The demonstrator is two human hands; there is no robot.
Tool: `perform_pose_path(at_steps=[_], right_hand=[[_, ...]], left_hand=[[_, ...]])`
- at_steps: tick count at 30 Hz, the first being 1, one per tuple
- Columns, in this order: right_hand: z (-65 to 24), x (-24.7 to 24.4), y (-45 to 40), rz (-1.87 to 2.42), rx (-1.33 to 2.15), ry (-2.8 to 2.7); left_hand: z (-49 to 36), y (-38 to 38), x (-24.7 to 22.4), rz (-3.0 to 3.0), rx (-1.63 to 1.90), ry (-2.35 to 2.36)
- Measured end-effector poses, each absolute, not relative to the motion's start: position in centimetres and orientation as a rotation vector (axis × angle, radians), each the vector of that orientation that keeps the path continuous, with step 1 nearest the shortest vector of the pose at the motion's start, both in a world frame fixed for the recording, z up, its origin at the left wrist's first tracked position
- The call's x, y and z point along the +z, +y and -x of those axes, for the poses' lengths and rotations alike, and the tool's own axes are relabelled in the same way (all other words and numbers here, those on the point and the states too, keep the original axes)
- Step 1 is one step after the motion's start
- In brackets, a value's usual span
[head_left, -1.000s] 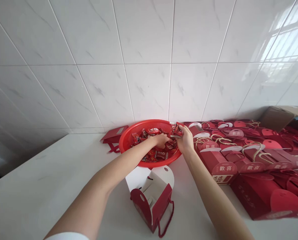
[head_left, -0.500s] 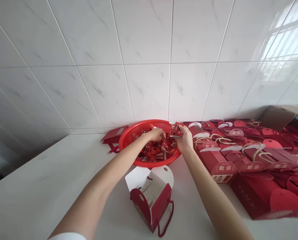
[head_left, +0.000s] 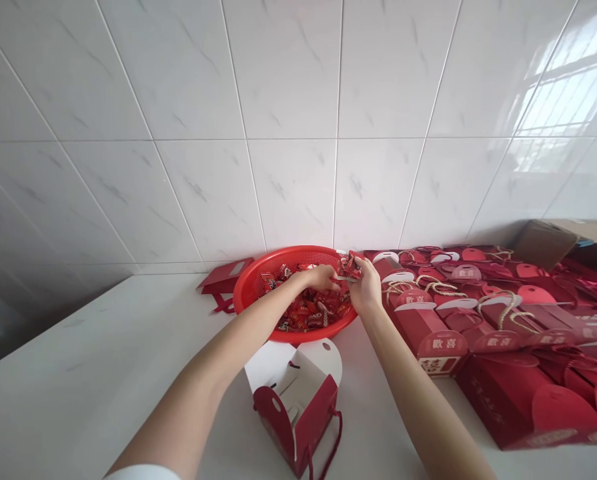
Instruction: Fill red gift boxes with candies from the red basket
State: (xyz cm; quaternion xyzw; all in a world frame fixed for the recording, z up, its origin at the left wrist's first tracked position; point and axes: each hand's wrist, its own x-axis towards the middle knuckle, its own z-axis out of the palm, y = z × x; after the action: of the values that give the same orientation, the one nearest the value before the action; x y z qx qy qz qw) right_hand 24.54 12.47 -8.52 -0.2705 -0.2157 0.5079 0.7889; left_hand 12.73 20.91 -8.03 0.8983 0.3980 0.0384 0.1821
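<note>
Over the right rim of a red mesh basket point(head_left: 248, 300), my right hand point(head_left: 367, 287) is closed around several red-wrapped candies point(head_left: 351, 263). My left hand point(head_left: 323, 277) reaches across the basket, its fingers closed beside my right hand; what they pinch is too small to make out. Many wrapped candies point(head_left: 308, 315) lie in the basket. In front of it stands an open red box point(head_left: 315, 417) with a white inside, its flaps spread and a dark red cord handle hanging on its right side.
Rows of closed red boxes point(head_left: 428, 327) with cord handles fill the right of the white table point(head_left: 103, 360). A flat red box point(head_left: 223, 277) lies left of the basket. Behind the rows is a cardboard box point(head_left: 545, 243); a tiled wall point(head_left: 293, 193) rises at the back.
My left hand has moved right, from above the candies in the basket to beside the candies in my right hand. The whole view has shifted slightly.
</note>
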Motion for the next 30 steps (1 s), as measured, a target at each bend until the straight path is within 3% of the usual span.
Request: perform_pose_path(at_steps=[8, 12, 16, 24, 30], right_hand=[[-24.5, -8.4, 12.3, 0.57, 1.124, -0.462], [-24.5, -8.4, 12.2, 0.566, 1.128, -0.471], [-24.4, -8.4, 12.1, 0.571, 1.132, -0.475], [-24.5, -8.6, 12.3, 0.576, 1.126, -0.482], [-24.5, -8.6, 12.4, 0.583, 1.132, -0.496]], left_hand=[[-8.9, 19.1, -6.0, -2.259, 0.72, 1.052], [-7.7, 18.7, -6.4, -2.24, 0.785, 1.138], [-8.0, 18.2, -6.8, -2.336, 0.67, 1.174], [-13.5, 17.9, -8.6, -2.45, -0.025, 0.975], [-14.3, 17.6, -10.2, -2.409, -0.097, 0.991]])
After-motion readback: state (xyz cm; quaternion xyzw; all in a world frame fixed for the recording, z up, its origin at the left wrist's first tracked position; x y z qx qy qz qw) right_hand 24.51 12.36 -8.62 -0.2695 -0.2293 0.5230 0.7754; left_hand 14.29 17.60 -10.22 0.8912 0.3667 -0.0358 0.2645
